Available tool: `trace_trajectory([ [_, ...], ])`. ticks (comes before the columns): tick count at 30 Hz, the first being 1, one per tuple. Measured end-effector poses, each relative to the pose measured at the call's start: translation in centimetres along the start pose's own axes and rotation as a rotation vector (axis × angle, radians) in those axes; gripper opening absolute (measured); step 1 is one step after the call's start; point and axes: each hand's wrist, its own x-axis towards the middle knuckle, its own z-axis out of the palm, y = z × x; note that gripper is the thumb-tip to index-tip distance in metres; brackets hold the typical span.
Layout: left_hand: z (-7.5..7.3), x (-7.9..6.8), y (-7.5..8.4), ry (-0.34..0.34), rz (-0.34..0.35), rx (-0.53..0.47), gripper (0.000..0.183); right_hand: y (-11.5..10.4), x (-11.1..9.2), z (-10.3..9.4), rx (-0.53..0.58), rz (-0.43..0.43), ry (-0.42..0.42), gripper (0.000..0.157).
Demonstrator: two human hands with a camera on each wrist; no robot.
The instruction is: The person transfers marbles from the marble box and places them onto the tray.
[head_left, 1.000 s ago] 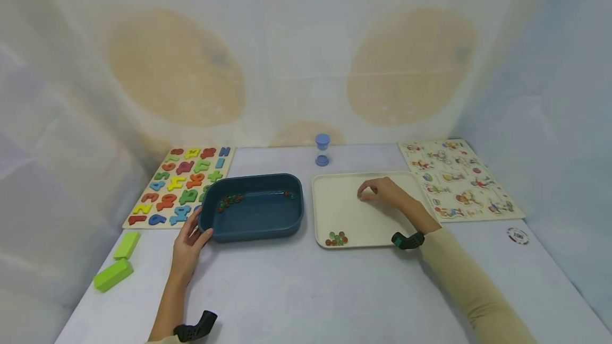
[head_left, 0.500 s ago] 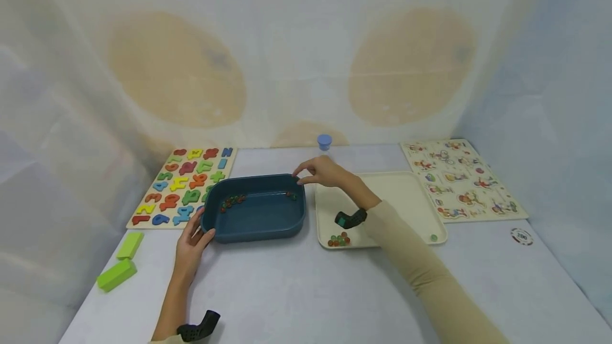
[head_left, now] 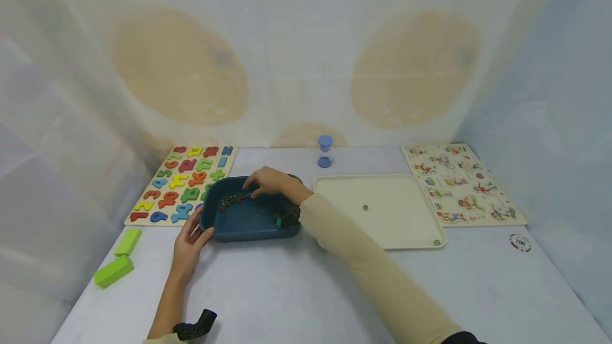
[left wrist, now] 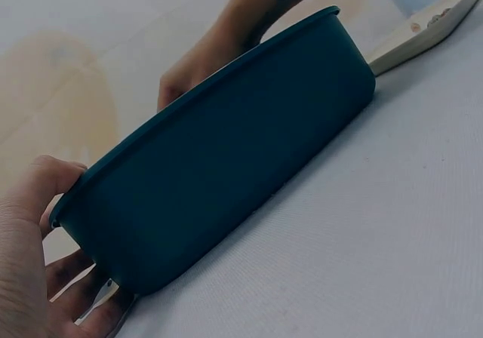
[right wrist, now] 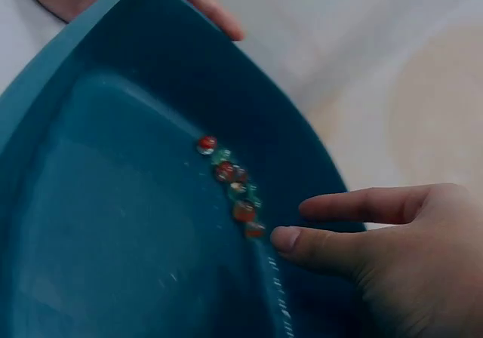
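Observation:
My left hand (head_left: 187,251) holds the left end of a deep, dark teal basin (head_left: 258,232). Its thumb lies at the rim and the other fingers bear on the outer wall, as the left wrist view shows. My right hand (head_left: 270,180) reaches over the far right rim into the basin. In the right wrist view its thumb (right wrist: 287,239) and forefinger stand apart, with nothing seen between them, close beside a row of red and green glass marbles (right wrist: 243,211). The row lies along the foot of the wall. My right forearm hides the basin's right end.
A cream tray (head_left: 397,227) stands right of the basin, with one marble (head_left: 365,207) mid-tray and a green marble (head_left: 437,242) in its corner. Around are a letter board (head_left: 158,182), a picture board (head_left: 468,185), a sand timer (head_left: 325,151), green blocks (head_left: 113,272) and a chip (head_left: 520,242).
My right hand has swung left from over the cream tray, past the basin's right rim, to inside the basin, its fingers now parted. My left hand keeps its hold on the basin.

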Motion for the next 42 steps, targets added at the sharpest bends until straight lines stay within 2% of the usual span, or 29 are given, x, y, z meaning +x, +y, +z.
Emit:
trace_trajectory([
  [7, 0.3, 0.2, 0.1, -0.021, 0.001, -0.006, 0.057, -0.6, 0.9, 1.5, -0.005, 0.102, -0.015, 0.037],
  [17, 0.8, 0.3, 0.1, -0.026, 0.014, 0.017, 0.058, -0.6, 0.3, 2.6, -0.053, 0.158, 0.020, 0.026],
  [20, 0.9, 0.3, -0.1, -0.022, 0.018, 0.026, 0.058, -0.5, -0.1, 2.5, -0.048, 0.146, 0.019, 0.021],
  [23, 0.9, 0.3, -0.2, -0.024, 0.013, 0.026, 0.058, -0.2, -1.0, 1.8, -0.029, 0.081, 0.062, 0.020],
  [26, 0.8, 0.2, -0.2, -0.023, 0.017, 0.020, 0.058, 0.2, -3.2, 0.2, 0.009, 0.003, 0.143, 0.021],
  [28, 0.8, 0.1, -0.1, -0.018, 0.017, 0.015, 0.057, 0.7, -5.5, -1.2, 0.031, -0.027, 0.212, 0.021],
  [31, 0.7, 0.1, -0.1, -0.013, 0.017, 0.014, 0.057, 2.1, -9.9, -2.9, 0.086, -0.004, 0.295, 0.019],
  [33, 0.6, 0.1, -0.1, -0.009, 0.014, 0.011, 0.057, 3.8, -13.1, -3.3, 0.100, 0.035, 0.343, 0.018],
  [35, 0.5, 0.1, -0.1, -0.004, 0.008, 0.014, 0.057, 5.6, -16.1, -3.2, 0.119, 0.084, 0.364, 0.018],
  [38, 0.2, 0.1, 0.0, 0.005, -0.003, 0.017, 0.057, 8.2, -19.9, -2.1, 0.132, 0.169, 0.361, 0.019],
  [42, -0.1, 0.1, 0.0, 0.011, -0.015, 0.028, 0.057, 10.6, -23.3, 0.3, 0.168, 0.295, 0.311, 0.018],
])
